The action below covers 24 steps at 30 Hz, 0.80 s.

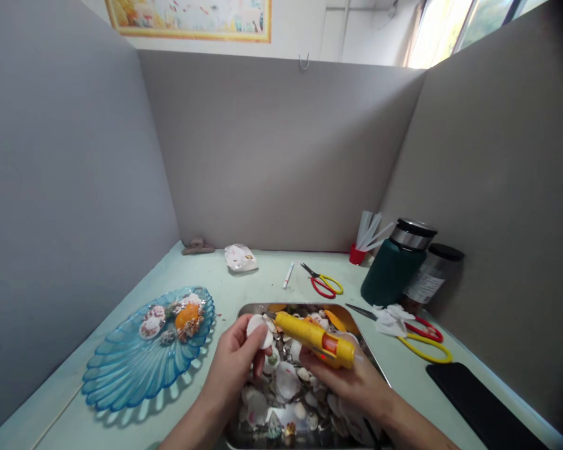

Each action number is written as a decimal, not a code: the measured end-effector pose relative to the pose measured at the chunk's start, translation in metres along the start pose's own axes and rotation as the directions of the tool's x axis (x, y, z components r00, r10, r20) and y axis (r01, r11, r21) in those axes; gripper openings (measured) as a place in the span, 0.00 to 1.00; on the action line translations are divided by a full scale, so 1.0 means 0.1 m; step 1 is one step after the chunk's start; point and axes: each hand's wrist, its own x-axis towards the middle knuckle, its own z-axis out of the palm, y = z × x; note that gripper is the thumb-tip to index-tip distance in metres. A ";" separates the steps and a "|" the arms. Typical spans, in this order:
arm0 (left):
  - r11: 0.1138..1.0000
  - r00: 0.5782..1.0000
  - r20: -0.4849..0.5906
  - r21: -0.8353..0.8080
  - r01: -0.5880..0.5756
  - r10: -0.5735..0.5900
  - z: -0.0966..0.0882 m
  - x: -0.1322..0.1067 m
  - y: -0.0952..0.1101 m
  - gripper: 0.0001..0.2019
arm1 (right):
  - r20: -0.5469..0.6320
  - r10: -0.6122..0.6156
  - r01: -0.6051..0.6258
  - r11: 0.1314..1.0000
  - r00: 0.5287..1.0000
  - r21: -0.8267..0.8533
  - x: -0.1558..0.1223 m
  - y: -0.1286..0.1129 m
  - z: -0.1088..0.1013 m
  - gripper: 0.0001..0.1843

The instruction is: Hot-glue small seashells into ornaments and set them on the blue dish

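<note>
My left hand (238,356) pinches a white shell (259,330) between thumb and fingers, above the left side of a metal tray. In my right hand (342,375) is a yellow glue gun (312,337), its nozzle pointing left and close to the shell. Below both hands the metal tray (249,309) holds many loose shells, mostly white and grey with a few orange ones. To the left stands a blue, shell-shaped glass dish (141,381) with pinkish-white, grey and orange shell pieces (187,317) on its far part.
Red-and-yellow scissors (326,284) lie behind the tray. A second pair (425,340), partly under crumpled tissue (394,320), lies right. Beyond are a dark green bottle (394,269), a jar (426,281), a red cup of glue sticks (358,254) and a black phone (483,406). Grey partitions (281,150) enclose the table.
</note>
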 end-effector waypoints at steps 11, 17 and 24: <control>0.998 0.981 0.185 0.021 -0.067 0.062 0.04 -0.06 0.00 0.11 | -0.051 0.005 -0.004 1.000 0.999 0.026 -0.02 -0.09 0.00 0.12; 0.996 0.967 0.255 0.076 -0.048 0.027 0.09 -0.12 0.04 0.10 | -0.067 0.032 -0.030 0.999 0.997 0.027 -0.04 -0.04 0.04 0.12; 0.996 0.975 0.222 0.087 -0.012 -0.008 0.09 -0.11 0.06 0.16 | -0.074 0.048 -0.046 0.999 0.996 0.030 -0.03 -0.10 0.02 0.11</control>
